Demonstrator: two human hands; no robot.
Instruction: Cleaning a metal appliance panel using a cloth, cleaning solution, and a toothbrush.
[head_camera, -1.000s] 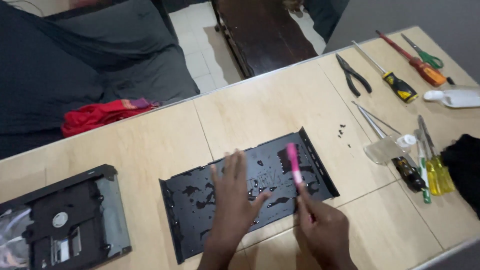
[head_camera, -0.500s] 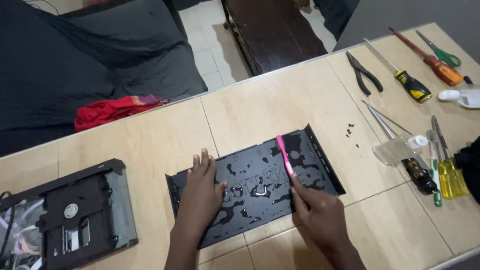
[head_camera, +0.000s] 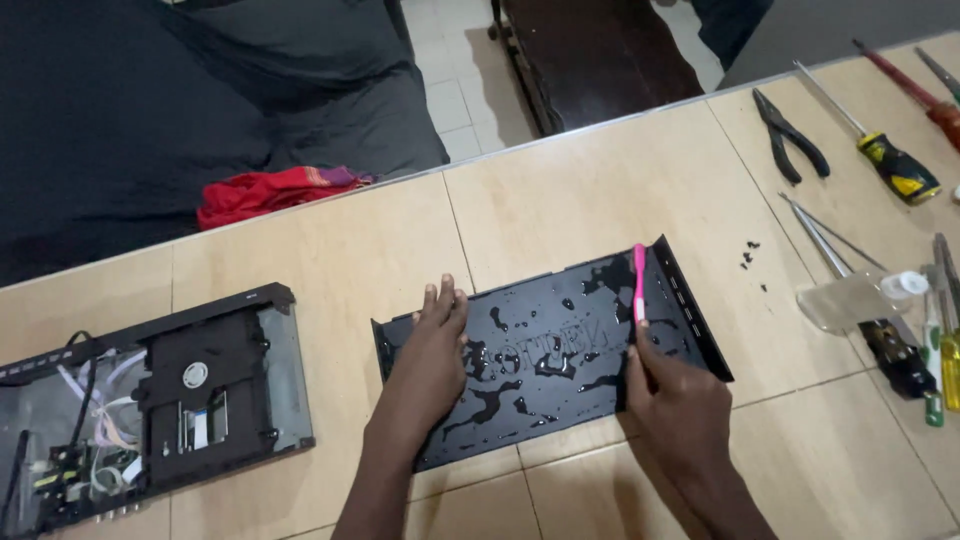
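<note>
Tiled table (head_camera: 330, 260) with black cover (head_camera: 550, 350), opened player (head_camera: 150, 400), pliers (head_camera: 790, 135).

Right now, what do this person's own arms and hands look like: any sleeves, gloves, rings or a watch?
Both are bare. The left hand and the right hand wear no gloves, and no ring shows on the fingers in view. Both forearms are uncovered down to the bottom edge of the picture: no sleeve, watch or bracelet shows there. No cables or markings either.

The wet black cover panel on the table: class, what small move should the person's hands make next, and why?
Probably a short stroke of the pink brush toward the panel's middle. The right hand holds the brush near the raised right edge of the black cover panel, while liquid lies in patches across the centre. The left hand lies flat on the panel's left end, so it looks steadied.
</note>
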